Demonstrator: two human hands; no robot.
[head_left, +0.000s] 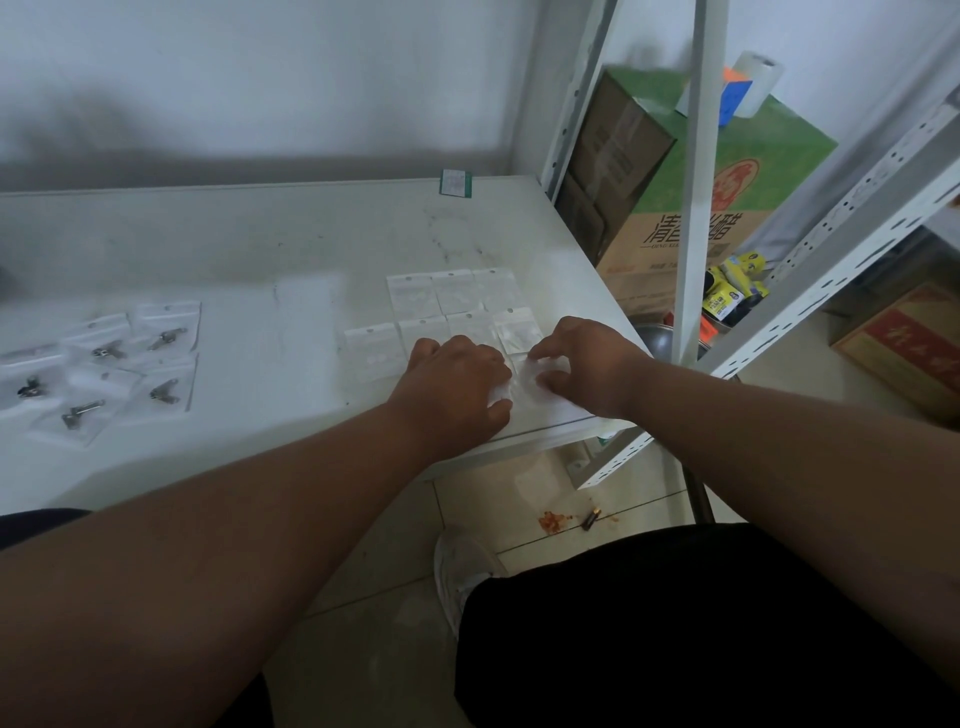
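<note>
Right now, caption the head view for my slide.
Left hand and right hand grip a small clear plastic bag beside rows of flat clear bags on a white table.

On the left of the white table (260, 234) lies a cluster of small clear bags with metal parts (165, 332), some overlapping, and a green-edged card (455, 183) sits at the far edge. To the right stands a white metal rack (696, 182); behind its upright is a green and brown carton (769, 171) carrying a white roll (756, 83) and a coloured cube (735, 98), with yellow packets (735, 288) lower down and a red-printed carton (904, 353) beyond. The tiled floor shows an orange stain (551, 519) just beside a small dark cylinder (590, 518).
</note>
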